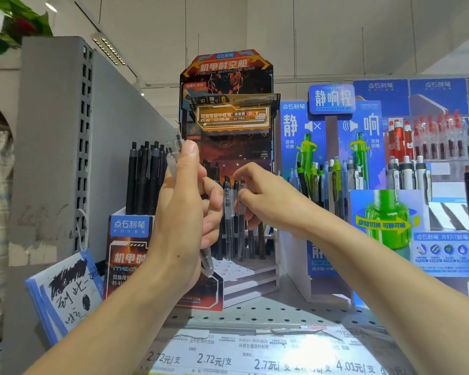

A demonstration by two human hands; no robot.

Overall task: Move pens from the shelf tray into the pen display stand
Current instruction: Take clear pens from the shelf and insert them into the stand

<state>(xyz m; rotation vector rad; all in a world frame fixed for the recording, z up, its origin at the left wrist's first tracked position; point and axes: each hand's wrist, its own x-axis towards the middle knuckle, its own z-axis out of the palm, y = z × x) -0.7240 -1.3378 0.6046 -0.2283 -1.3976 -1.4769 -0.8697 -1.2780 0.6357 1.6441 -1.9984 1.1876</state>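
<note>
Leaning at the far left, a white notepad (65, 290) with handwritten scribbles rests against the grey shelf divider (52, 136). Just right of it, a blue-labelled box (129, 239) holds upright black pens (144, 177). The left hand (183, 212) is raised in front of that box, its fingers curled shut around a bundle of clear pens (175, 147), whose tops stick up past the thumb and whose tips show below the palm. Behind it stands the orange-and-black pen display stand (228, 104), with pens upright in its stepped, holed base (251, 277). The right hand (266, 201) reaches in, thumb and fingers pinched narrowly on 1 clear pen (241, 204) standing among them. Blue displays (333, 136) fill the perforated shelf (255, 312) further right.
</note>
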